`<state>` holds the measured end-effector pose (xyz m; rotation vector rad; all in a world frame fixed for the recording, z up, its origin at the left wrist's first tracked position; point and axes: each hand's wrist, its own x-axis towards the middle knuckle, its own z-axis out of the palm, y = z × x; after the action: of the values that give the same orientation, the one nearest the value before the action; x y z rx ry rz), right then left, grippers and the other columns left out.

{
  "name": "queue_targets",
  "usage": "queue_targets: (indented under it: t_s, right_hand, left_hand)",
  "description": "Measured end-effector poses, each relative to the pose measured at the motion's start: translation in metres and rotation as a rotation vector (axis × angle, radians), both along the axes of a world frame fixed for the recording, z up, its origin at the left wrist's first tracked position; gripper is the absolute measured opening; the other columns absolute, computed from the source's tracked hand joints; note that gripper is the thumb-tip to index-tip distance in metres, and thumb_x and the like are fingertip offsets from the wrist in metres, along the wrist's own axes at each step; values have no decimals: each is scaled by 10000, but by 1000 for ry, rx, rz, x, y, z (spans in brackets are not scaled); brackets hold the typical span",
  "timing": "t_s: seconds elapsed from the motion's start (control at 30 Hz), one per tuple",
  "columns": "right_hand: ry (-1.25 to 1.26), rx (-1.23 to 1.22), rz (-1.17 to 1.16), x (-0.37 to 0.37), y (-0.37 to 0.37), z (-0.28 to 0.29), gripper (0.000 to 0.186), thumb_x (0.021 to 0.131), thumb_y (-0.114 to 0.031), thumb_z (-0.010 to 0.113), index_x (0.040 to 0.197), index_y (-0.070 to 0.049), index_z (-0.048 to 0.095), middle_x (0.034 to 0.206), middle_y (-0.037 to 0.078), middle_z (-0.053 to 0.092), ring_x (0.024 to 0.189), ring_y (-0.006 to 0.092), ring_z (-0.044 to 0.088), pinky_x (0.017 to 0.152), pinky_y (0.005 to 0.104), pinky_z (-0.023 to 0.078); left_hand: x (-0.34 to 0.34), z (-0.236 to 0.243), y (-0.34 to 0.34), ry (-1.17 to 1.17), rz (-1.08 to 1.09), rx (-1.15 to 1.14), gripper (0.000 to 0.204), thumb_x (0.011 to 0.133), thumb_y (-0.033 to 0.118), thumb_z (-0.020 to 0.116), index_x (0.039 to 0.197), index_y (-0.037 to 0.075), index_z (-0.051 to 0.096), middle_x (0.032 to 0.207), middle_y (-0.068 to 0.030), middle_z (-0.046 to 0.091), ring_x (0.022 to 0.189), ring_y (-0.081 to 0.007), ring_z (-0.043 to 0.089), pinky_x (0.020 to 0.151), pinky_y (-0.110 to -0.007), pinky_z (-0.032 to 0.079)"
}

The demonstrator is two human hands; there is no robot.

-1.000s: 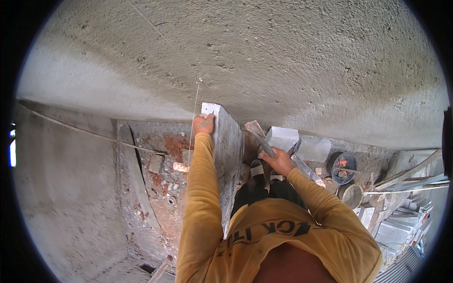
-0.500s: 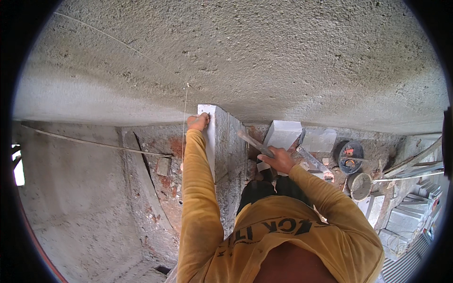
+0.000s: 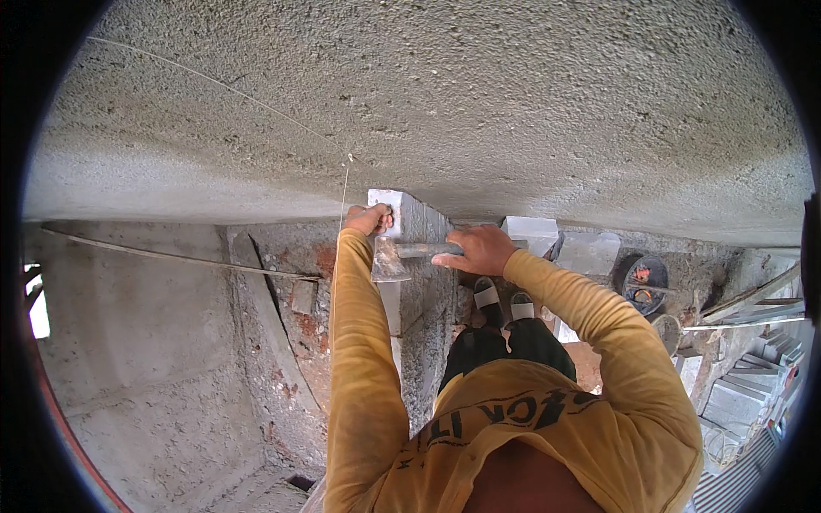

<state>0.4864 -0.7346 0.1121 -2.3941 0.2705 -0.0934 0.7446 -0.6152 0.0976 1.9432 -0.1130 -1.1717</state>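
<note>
At the end of a low block wall (image 3: 428, 312), by a rough grey wall (image 3: 530, 111): left hand (image 3: 368, 220) up at the pale top block (image 3: 382, 197), fingers bunched together against its end face. Something small may be pinched there — too small to tell. Right hand (image 3: 485, 248) wrapped round the handle of a hatchet (image 3: 393, 257), its head just beside the left forearm (image 3: 363, 316). String (image 3: 345, 190) already fixed to the grey wall, running down past the left hand. Progress, by judgement: partway. Low wall stands up to this top block; work at its end looks unfinished, both hands being there. Loose blocks (image 3: 532, 229) lie off to the right — seemingly not laid.
</note>
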Motion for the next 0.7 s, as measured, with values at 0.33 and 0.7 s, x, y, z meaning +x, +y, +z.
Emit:
queue_targets:
  t_s: [0.33,0.7]
  right_hand:
    - [49,5,-63,15,-5,-10,588,839,-625,518,835,-47,623,720,177,633,718,384,622,638,483,468]
    - [180,-60,82,19,-5,-6,629,852,-667,438,853,-64,614,791,163,661,751,376,637,678,490,481]
  left_hand:
    - [-7,8,-2,4,106,-31,132,757,23,625,732,-71,536,666,-121,598,593,-191,592,533,-310,496]
    - [-6,10,-1,-56,-94,-15,201,763,115,652,810,-77,616,697,-119,637,617,-179,613,538,-291,494]
